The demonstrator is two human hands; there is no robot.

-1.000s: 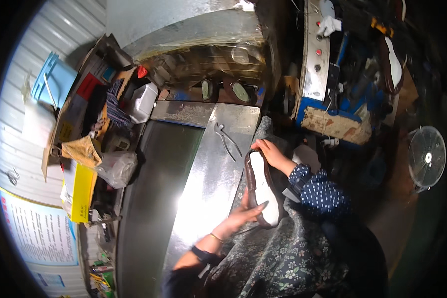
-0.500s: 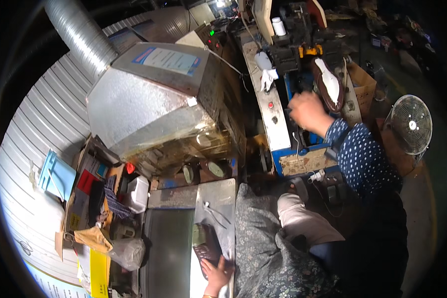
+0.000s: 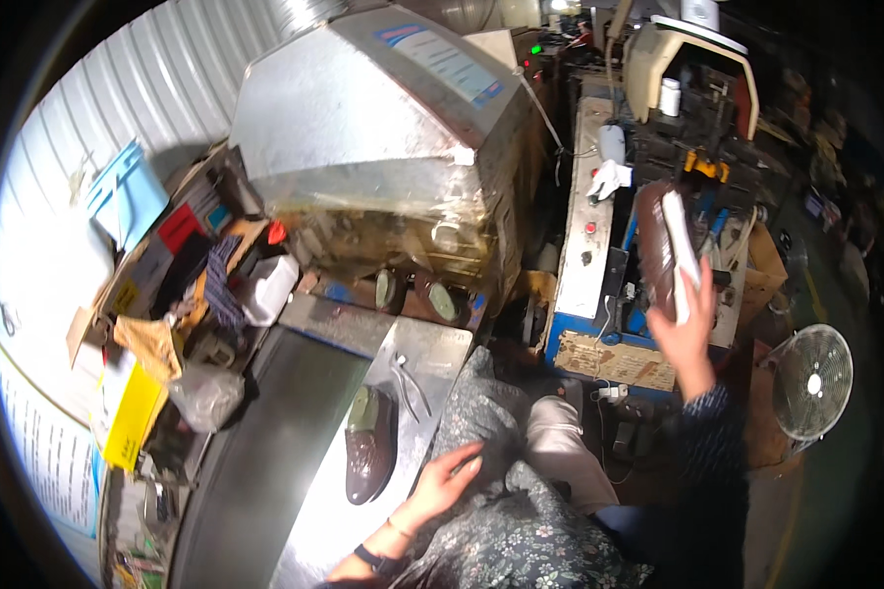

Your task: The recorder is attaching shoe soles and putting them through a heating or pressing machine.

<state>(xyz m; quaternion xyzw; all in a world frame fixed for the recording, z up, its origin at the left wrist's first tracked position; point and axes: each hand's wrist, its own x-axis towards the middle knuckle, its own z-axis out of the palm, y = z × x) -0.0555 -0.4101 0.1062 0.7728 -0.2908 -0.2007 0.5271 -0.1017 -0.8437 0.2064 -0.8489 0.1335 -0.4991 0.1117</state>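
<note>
My right hand [image 3: 688, 329] grips the near end of a brown shoe [image 3: 655, 250] with a white underside, tipped on its side in front of the machine. My left hand [image 3: 444, 483] is open, fingers stretched out, above the edge of a metal plate [image 3: 309, 525] and near my patterned apron. It holds nothing. On that plate, left of the hand, a second brown shoe [image 3: 368, 461] lies with a green last [image 3: 365, 407] inside it. Beside this shoe are metal pincers [image 3: 411, 388].
Two more shoes with green lasts [image 3: 442, 302] stand under the big metal hood [image 3: 363, 118]. A dark conveyor belt [image 3: 255, 442] runs at the left, past a cluttered shelf. The machine [image 3: 580, 255] is ahead right; a round fan [image 3: 813, 383] stands farther right.
My right hand has taken hold of the white-bottomed shoe and tilted it. My left hand has let go of the shoe on the plate and moved right. The view has swung left.
</note>
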